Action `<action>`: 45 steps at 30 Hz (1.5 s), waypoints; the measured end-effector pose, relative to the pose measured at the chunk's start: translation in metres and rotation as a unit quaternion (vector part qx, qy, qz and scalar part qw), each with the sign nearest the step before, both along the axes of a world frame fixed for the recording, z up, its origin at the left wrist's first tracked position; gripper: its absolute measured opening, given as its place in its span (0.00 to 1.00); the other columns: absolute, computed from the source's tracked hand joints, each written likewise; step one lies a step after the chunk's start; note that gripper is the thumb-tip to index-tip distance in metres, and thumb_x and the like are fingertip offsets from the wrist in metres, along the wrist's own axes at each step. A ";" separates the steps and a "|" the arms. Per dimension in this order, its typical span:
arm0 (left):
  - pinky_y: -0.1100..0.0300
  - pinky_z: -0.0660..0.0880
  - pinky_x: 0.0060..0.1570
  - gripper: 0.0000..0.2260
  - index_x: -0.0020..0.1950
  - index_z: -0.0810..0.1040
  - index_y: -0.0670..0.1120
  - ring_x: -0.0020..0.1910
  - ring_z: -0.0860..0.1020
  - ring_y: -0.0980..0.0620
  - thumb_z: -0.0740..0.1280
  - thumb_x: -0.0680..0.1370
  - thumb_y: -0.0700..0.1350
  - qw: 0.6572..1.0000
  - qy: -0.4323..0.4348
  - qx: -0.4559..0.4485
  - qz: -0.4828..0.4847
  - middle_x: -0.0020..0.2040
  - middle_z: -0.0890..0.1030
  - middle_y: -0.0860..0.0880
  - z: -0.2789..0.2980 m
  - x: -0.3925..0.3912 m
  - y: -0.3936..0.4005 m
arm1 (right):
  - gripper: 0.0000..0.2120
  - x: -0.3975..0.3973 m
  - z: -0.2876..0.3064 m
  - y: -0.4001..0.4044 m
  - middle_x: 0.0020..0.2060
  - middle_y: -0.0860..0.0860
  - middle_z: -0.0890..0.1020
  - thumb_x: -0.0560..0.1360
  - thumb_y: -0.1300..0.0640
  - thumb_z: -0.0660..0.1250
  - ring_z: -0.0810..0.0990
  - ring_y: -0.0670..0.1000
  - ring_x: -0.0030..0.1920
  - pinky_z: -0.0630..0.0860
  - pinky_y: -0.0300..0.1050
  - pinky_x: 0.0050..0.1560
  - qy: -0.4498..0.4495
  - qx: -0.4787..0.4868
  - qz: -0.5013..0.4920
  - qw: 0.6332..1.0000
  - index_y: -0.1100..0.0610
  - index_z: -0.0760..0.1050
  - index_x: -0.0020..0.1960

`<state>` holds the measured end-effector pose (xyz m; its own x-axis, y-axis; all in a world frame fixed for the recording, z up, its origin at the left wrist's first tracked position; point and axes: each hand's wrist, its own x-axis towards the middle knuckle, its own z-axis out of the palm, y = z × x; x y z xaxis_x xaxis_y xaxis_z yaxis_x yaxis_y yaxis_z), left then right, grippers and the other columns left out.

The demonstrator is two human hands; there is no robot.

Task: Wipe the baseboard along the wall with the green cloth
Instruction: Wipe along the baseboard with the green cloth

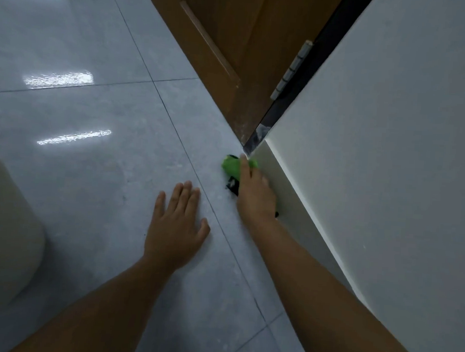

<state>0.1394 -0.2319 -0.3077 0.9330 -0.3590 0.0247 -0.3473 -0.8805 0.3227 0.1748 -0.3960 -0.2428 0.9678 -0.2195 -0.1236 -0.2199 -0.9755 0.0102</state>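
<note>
The right hand (pixel 254 193) presses the bunched green cloth (pixel 233 167) against the baseboard (pixel 300 207) at its door-frame end, fingers closed over it, its long axis following the wall, while the left hand (pixel 176 227) lies flat, fingers spread, on the floor (pixel 90 167).

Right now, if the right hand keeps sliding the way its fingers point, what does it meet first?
The right hand, pressing the green cloth to the baseboard, would likely meet the dark door frame first, then the wooden door.
</note>
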 end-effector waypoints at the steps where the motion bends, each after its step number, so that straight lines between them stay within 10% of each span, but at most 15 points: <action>1: 0.44 0.45 0.73 0.31 0.76 0.53 0.43 0.75 0.48 0.49 0.49 0.76 0.58 1.000 0.000 0.002 -0.001 0.77 0.53 0.44 0.000 0.000 0.000 | 0.35 0.018 0.000 0.004 0.74 0.58 0.57 0.76 0.67 0.57 0.70 0.61 0.62 0.75 0.55 0.48 -0.009 -0.015 0.025 1.000 0.48 0.47 0.77; 8: 0.46 0.45 0.72 0.32 0.75 0.56 0.43 0.75 0.52 0.49 0.49 0.75 0.58 1.000 0.000 -0.021 -0.005 0.76 0.57 0.43 0.000 0.002 0.003 | 0.26 -0.026 -0.012 -0.021 0.76 0.53 0.58 0.79 0.56 0.53 0.70 0.59 0.61 0.74 0.51 0.47 0.038 -0.080 0.059 0.994 0.53 0.53 0.76; 14: 0.45 0.45 0.73 0.32 0.75 0.55 0.42 0.75 0.50 0.48 0.46 0.76 0.58 0.999 0.016 -0.030 -0.015 0.76 0.56 0.43 0.002 0.001 0.005 | 0.36 -0.161 -0.003 -0.058 0.63 0.55 0.78 0.60 0.62 0.78 0.79 0.56 0.38 0.77 0.47 0.27 0.083 -0.072 0.032 0.993 0.56 0.73 0.67; 19: 0.44 0.46 0.72 0.32 0.75 0.56 0.42 0.75 0.52 0.47 0.48 0.76 0.58 1.000 0.008 -0.028 -0.010 0.76 0.57 0.42 0.003 -0.001 0.004 | 0.26 -0.064 -0.005 -0.027 0.76 0.52 0.58 0.80 0.58 0.54 0.68 0.58 0.65 0.74 0.51 0.55 0.057 -0.059 0.040 0.996 0.52 0.53 0.76; 26: 0.45 0.43 0.73 0.32 0.76 0.52 0.44 0.75 0.47 0.49 0.48 0.77 0.58 1.000 0.007 -0.006 -0.009 0.77 0.52 0.44 -0.001 0.001 0.003 | 0.31 0.039 -0.014 0.010 0.78 0.53 0.48 0.77 0.59 0.53 0.57 0.60 0.72 0.60 0.56 0.67 0.069 -0.022 0.021 0.997 0.50 0.45 0.77; 36: 0.45 0.45 0.72 0.32 0.75 0.57 0.41 0.75 0.53 0.47 0.47 0.75 0.58 1.000 0.016 -0.009 -0.016 0.76 0.58 0.42 0.004 0.001 0.005 | 0.31 -0.231 0.003 -0.068 0.66 0.56 0.75 0.65 0.63 0.63 0.79 0.56 0.37 0.75 0.47 0.28 0.087 -0.083 0.030 0.992 0.57 0.69 0.69; 45: 0.44 0.45 0.73 0.31 0.76 0.52 0.43 0.75 0.48 0.49 0.50 0.77 0.57 1.000 -0.003 0.002 -0.007 0.77 0.53 0.44 -0.002 0.001 0.002 | 0.33 0.003 -0.008 -0.006 0.77 0.51 0.53 0.77 0.55 0.56 0.60 0.61 0.69 0.61 0.56 0.67 0.065 0.015 0.006 0.998 0.51 0.44 0.77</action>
